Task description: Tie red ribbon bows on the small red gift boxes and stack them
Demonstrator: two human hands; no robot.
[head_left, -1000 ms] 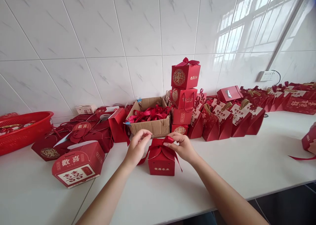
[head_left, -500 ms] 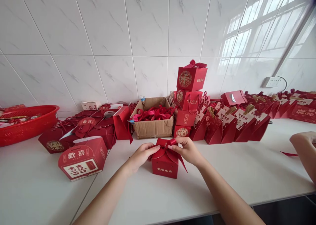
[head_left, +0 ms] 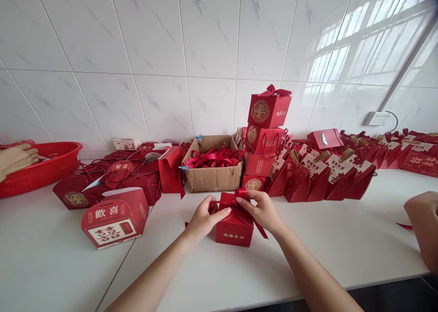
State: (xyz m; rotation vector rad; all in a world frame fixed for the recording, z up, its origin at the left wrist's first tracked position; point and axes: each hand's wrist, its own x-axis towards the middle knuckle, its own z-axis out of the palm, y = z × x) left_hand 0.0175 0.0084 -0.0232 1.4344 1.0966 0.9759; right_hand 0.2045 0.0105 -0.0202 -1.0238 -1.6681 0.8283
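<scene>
Fingers of left hand [head_left: 205,217] and right hand [head_left: 264,211] pinch closed on glossy red satin ribbon [head_left: 241,193] atop a small red cardboard box [head_left: 236,237], lower centre; its left strand now stretches sideways, apparently tightening.

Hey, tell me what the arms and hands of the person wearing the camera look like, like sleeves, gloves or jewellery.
The left hand and right hand are bare, with no gloves or rings visible. The left forearm and right forearm show no sleeves, watch or bracelet.
</scene>
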